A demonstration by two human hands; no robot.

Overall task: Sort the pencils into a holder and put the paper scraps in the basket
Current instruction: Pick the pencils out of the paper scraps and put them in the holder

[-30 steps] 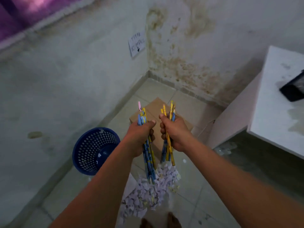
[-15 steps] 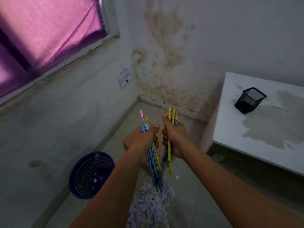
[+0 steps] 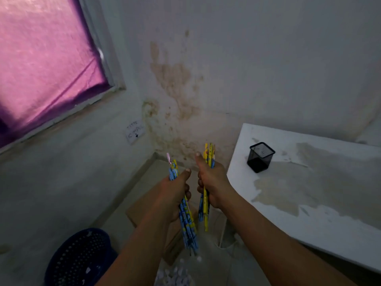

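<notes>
My left hand [image 3: 175, 191] grips a bundle of mostly blue pencils [image 3: 188, 228], held upright in front of me. Close beside it, my right hand [image 3: 212, 180] grips a bundle of mostly yellow pencils [image 3: 205, 209]. A black mesh pencil holder [image 3: 260, 157] stands on the white table [image 3: 309, 230] to the right, well apart from both hands. A dark blue perforated basket [image 3: 80, 259] sits on the floor at the lower left with a few white scraps inside. A pile of white paper scraps [image 3: 175, 275] lies on the floor at the bottom edge, partly cut off.
A brown cardboard box [image 3: 142, 209] lies on the tiled floor beneath my hands. The stained wall corner is straight ahead. A window with a purple curtain [image 3: 41, 65] fills the upper left. A white cable [image 3: 224, 240] trails by the table's near edge.
The view has tilted upward: the table and holder have come further into sight, while the scrap pile and basket have slid to the bottom edge. Both hands still hold their pencil bundles.
</notes>
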